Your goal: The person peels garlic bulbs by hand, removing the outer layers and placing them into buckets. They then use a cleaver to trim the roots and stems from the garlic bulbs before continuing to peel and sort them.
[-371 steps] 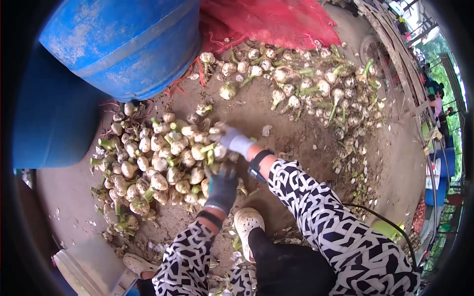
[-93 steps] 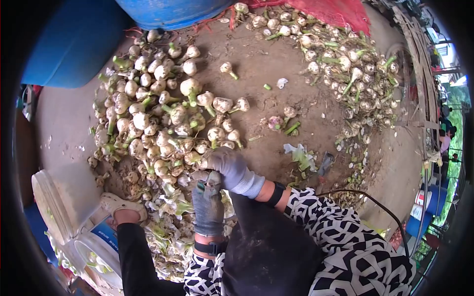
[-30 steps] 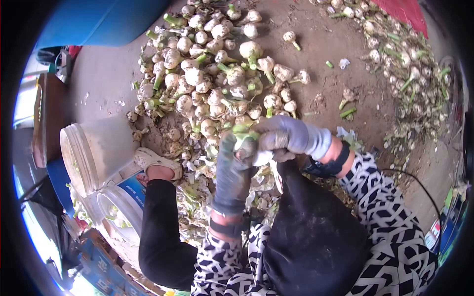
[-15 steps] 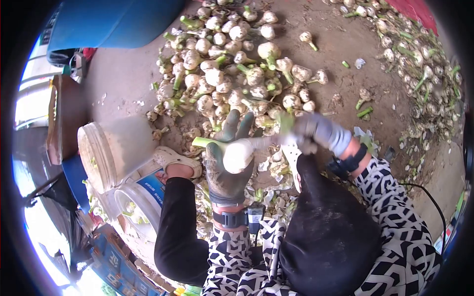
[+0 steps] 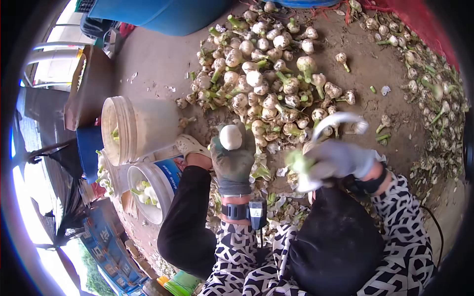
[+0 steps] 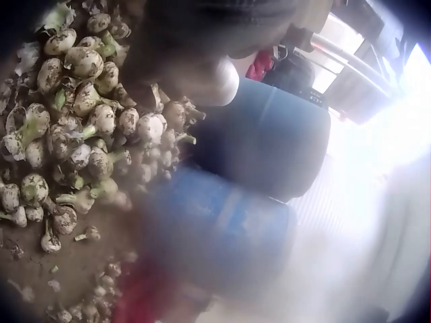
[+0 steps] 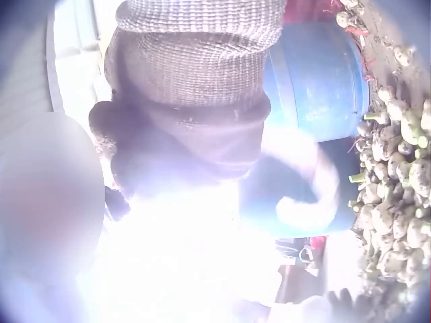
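Observation:
In the head view my left hand (image 5: 232, 165), in a dirty grey glove, holds a clean white garlic bulb (image 5: 231, 137) at its fingers. The bulb's pale side shows past the dark glove in the left wrist view (image 6: 219, 84). My right hand (image 5: 338, 160), in a pale glove and blurred, grips peeled garlic skin (image 5: 300, 167) with a greenish part. A long white strip of skin (image 5: 335, 120) curls above that hand. Beyond both hands spreads a heap of soil-stained garlic bulbs (image 5: 269, 84) with green stalks.
A white bucket (image 5: 155, 121) lies tipped on the left. Below it, a smaller bucket (image 5: 165, 190) with a blue label holds white pieces. A blue barrel (image 5: 168, 15) is at the back, more garlic (image 5: 437, 98) lies right beside red netting (image 5: 427, 29), and a shoe (image 5: 191, 146) is near the left hand.
The hands worked together a second ago, then drew apart, the right pulling skin off the bulb. The bulb now sits higher in the left hand, its stalk out of sight. The head view swung left.

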### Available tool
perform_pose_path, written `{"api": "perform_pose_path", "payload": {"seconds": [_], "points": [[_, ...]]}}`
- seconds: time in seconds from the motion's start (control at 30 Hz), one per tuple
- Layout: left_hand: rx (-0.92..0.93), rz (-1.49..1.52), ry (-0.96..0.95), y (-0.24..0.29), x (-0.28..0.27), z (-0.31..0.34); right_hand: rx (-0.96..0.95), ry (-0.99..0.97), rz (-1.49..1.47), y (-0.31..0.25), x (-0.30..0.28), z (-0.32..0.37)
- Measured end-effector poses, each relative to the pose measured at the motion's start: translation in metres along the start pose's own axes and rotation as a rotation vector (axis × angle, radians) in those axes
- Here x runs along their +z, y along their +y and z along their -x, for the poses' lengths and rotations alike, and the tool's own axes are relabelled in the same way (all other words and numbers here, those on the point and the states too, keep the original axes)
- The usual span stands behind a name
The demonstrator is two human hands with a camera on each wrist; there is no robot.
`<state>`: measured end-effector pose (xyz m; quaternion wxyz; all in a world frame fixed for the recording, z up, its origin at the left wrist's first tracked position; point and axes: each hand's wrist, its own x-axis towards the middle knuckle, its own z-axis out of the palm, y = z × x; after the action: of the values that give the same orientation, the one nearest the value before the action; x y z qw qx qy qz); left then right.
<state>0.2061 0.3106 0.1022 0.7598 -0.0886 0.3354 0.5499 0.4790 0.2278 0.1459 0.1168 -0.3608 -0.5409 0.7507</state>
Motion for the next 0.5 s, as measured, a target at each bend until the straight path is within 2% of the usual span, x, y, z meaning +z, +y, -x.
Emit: {"api": "perform_pose_path", "payload": {"seconds": [0.03, 0.07, 0.1, 0.13, 0.17, 0.2, 0.23, 0.27, 0.3, 0.33, 0.37, 0.43, 0.5], "points": [[-0.027, 0.062, 0.050, 0.000, -0.002, 0.000, -0.067, -0.023, 0.496, 0.025, 0.026, -0.032], [-0.022, 0.069, 0.008, 0.007, -0.006, -0.001, 0.083, -0.162, 0.842, 0.039, 0.040, -0.045], [0.029, -0.042, -0.021, 0.026, -0.021, 0.000, 0.246, -0.114, 0.949, 0.059, 0.046, -0.053], [0.049, -0.057, -0.072, 0.050, -0.021, 0.009, 0.206, 0.089, 0.808, 0.076, 0.039, -0.047], [0.045, -0.002, -0.150, 0.075, -0.014, 0.022, 0.229, 0.202, 0.695, 0.088, 0.026, -0.045], [-0.025, 0.321, -0.229, 0.160, -0.079, 0.002, 0.267, 0.380, 0.662, 0.097, 0.020, -0.031], [0.473, -0.303, -0.369, 0.176, -0.060, 0.020, 0.293, 0.556, 0.628, 0.105, 0.015, -0.019], [0.621, -0.148, -0.183, 0.192, -0.037, 0.045, 0.318, 0.727, 0.656, 0.123, 0.013, -0.011], [0.567, 0.034, -0.184, 0.223, -0.043, 0.057, 0.335, 0.900, 0.689, 0.144, 0.009, -0.003], [0.531, 0.162, -0.164, 0.227, -0.035, 0.079, 0.355, 1.017, 0.675, 0.156, 0.006, 0.004], [0.493, 0.238, -0.241, 0.282, -0.069, 0.063, 0.358, 1.018, 0.680, 0.167, 0.004, 0.000], [0.092, 0.106, -0.261, 0.185, -0.070, 0.066, 0.601, 1.191, 0.804, 0.191, -0.001, -0.012], [-0.098, -0.357, -0.371, 0.108, -0.048, 0.047, 0.646, 1.118, 0.780, 0.211, -0.018, -0.029]]}}
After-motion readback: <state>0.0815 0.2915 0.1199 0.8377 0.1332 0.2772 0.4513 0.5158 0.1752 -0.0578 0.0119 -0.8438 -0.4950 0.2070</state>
